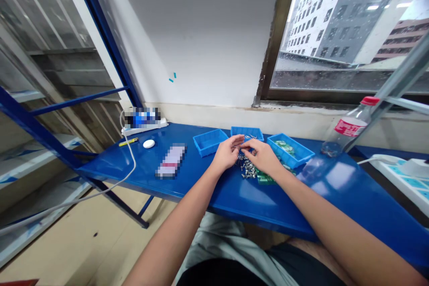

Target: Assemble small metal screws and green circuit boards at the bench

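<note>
Over the blue table my left hand [228, 152] and my right hand [259, 154] meet, fingertips almost touching. Thumb and fingers of each are drawn together around something too small to make out. Just below them lies a loose pile of small silvery metal parts [248, 170], partly covered by the right hand. Green pieces [266, 178], possibly small circuit boards, lie beside the pile under my right wrist. Behind the hands is a blue bin [247, 131] with thin metal pieces in it. The right-hand blue bin [291, 154] holds more green pieces.
A third blue bin [210, 143] stands left of my hands. On the blue table [197, 187] lie a blurred-out phone-like object [171, 161], a white oval item [149, 143] and a yellow cutter [128, 142]. A plastic bottle [348, 127] and a power strip [402, 178] are at right.
</note>
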The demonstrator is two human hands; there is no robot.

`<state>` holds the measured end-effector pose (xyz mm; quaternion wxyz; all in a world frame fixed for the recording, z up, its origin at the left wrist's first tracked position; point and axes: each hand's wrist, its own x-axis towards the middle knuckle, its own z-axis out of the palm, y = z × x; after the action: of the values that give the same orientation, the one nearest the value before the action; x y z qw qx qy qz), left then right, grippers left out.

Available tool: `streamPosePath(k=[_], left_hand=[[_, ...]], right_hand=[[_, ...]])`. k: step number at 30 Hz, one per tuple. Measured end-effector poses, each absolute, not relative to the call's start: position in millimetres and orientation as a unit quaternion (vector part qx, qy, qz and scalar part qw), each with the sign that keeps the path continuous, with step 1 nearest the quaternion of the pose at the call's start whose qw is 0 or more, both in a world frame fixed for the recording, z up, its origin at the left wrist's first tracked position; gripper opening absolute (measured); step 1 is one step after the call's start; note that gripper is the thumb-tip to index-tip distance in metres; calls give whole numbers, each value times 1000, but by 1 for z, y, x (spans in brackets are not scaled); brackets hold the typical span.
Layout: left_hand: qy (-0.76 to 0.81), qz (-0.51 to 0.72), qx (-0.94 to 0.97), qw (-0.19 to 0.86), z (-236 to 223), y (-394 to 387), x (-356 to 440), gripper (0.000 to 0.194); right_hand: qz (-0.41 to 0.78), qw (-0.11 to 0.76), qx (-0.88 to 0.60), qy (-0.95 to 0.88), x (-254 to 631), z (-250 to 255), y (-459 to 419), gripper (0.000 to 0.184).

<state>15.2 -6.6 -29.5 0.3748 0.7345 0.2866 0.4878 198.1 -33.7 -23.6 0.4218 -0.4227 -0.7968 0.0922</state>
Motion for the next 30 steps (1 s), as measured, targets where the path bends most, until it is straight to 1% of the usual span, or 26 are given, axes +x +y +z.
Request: streamPosePath(k=[3, 7, 9, 12, 14, 19, 22, 24, 27, 30], left_hand=[[268, 484, 739, 384, -29, -8, 16, 53], [269, 476, 741, 390, -28, -10, 17, 54], [290, 478, 739, 375, -26, -11, 17, 54], [321, 489, 729, 355, -22, -14, 17, 49], [330, 492, 724, 352, -17, -17, 17, 43], [371, 473, 736, 312, -5, -26, 14, 37], [384, 435, 731, 357, -1, -30, 13, 43], [372, 421, 731, 387, -1, -31, 13, 45], [360, 431, 730, 390, -5, -27, 12, 40], [368, 450, 713, 394, -10, -22, 11, 38]], right_hand=[[82, 416, -422, -801, 199, -27, -31, 17], [82, 412, -438, -795, 198, -27, -32, 17], [85, 427, -446, -782, 198, -25, -33, 23], [88, 454, -453, -762, 198, -22, -35, 43], [83, 462, -456, -756, 198, -20, -36, 47], [96, 486, -468, -732, 198, -20, -36, 28], [125, 494, -474, -718, 197, -20, -36, 17], [132, 488, -472, -722, 196, -21, -36, 11], [104, 477, -460, -742, 196, -21, -36, 10], [88, 470, -428, -767, 195, -20, -35, 16]])
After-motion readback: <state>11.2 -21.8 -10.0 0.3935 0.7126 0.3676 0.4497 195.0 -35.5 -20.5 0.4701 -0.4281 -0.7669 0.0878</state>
